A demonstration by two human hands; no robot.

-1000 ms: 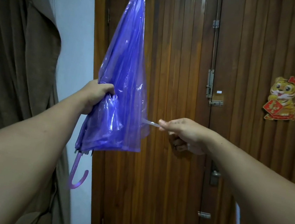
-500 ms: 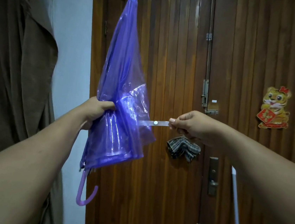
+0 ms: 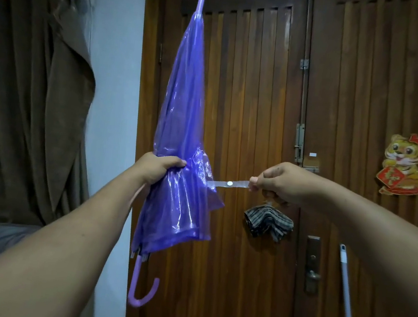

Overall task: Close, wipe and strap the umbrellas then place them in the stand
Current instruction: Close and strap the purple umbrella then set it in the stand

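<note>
A closed purple see-through umbrella (image 3: 182, 108) stands upright in the air, tip up and hooked handle (image 3: 141, 291) down. My left hand (image 3: 158, 167) grips its folded canopy around the middle. A clear strap (image 3: 228, 184) with a white snap runs straight out to the right from the canopy. My right hand (image 3: 282, 183) pinches the strap's free end and holds it taut. A checked cloth (image 3: 268, 222) hangs from the lower fingers of that same hand.
A brown wooden slatted door (image 3: 263, 86) with latches and a lever handle (image 3: 313, 275) fills the view behind. Brown curtains (image 3: 28, 85) hang at the left. A white pole (image 3: 345, 299) leans at the lower right. A tiger sticker (image 3: 402, 164) is on the right door leaf.
The view has tilted up, so the umbrella's tip now shows. The strap has been pulled out longer to the right, and the checked cloth under my right hand has come into sight.
</note>
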